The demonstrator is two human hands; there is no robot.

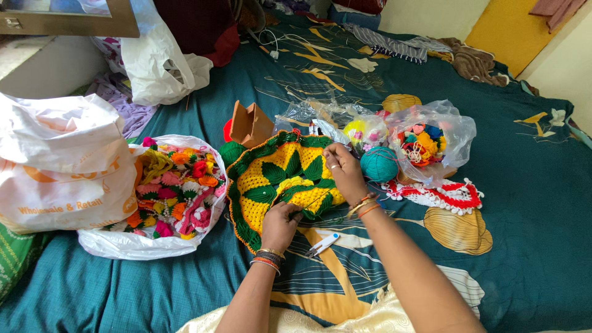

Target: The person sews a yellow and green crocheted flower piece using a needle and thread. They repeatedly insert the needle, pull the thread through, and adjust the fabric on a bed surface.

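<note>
On the teal bedsheet [524,203], both hands are gripping a largely finished yellow-and-green crochet piece [277,179], left hand [280,225] pinching its near edge, right hand [344,172] closed on its top.

The left hand [280,225] curls over the near rim of the yellow and green crochet piece [277,182], so its fingertips and whatever they pinch stay hidden. The right hand [345,172] covers part of the piece's centre, and any hook or needle there is too small to tell. Both forearms (and the white carrier bag [58,160]) are cut off by the picture's edges.
</note>
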